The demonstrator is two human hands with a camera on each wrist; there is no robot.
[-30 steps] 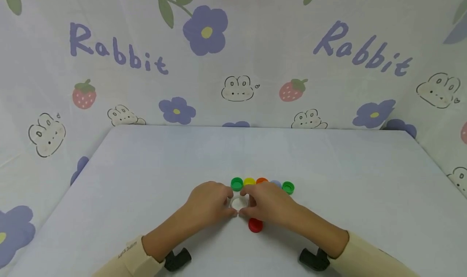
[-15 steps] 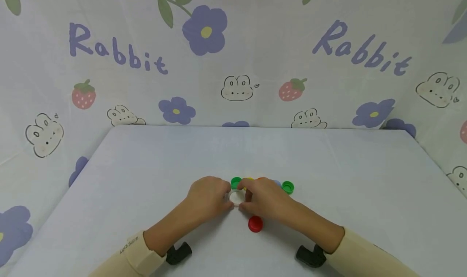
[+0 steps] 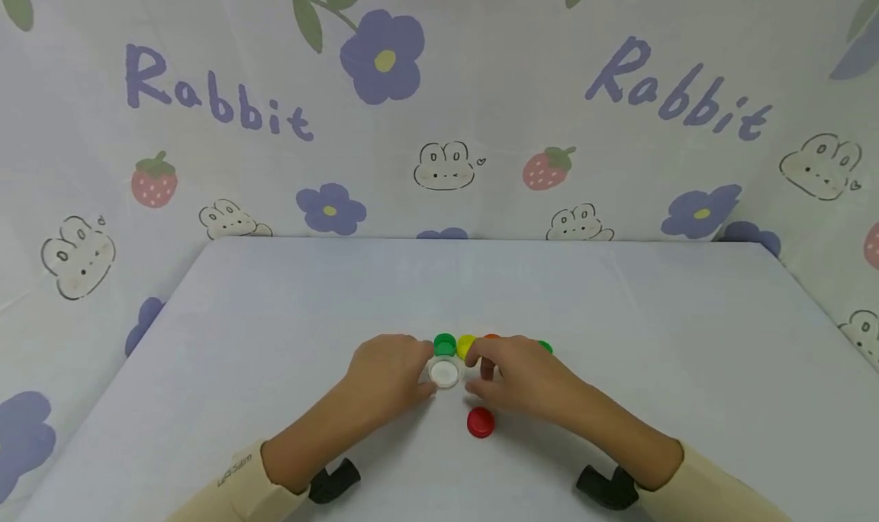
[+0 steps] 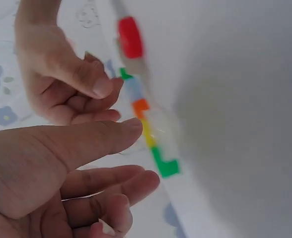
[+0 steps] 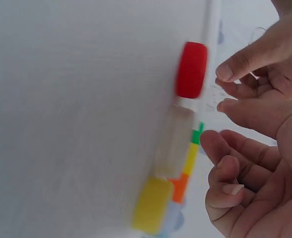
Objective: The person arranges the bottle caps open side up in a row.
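Observation:
A white bottle cap [image 3: 444, 372] lies open side up on the white table [image 3: 275, 316], just in front of a row of caps. My left hand [image 3: 420, 371] is beside its left edge and my right hand [image 3: 478, 373] is a little off its right edge. Both hands have loosely curled fingers and hold nothing. The wrist views show the left hand [image 4: 131, 153] and right hand [image 5: 220, 144] apart from the blurred white cap [image 5: 173, 141]. A red cap [image 3: 481, 422] lies nearer me, below the right hand.
The row behind holds a green cap [image 3: 445, 345], a yellow cap [image 3: 466, 345], an orange cap [image 3: 491, 338] and a second green cap [image 3: 545, 346], partly hidden by my right hand. A printed cloth backdrop [image 3: 439, 110] walls the table's far and side edges.
The white cap has moved away from me, up against the row. Both hands have let go of it, and the right hand has drawn slightly to the right.

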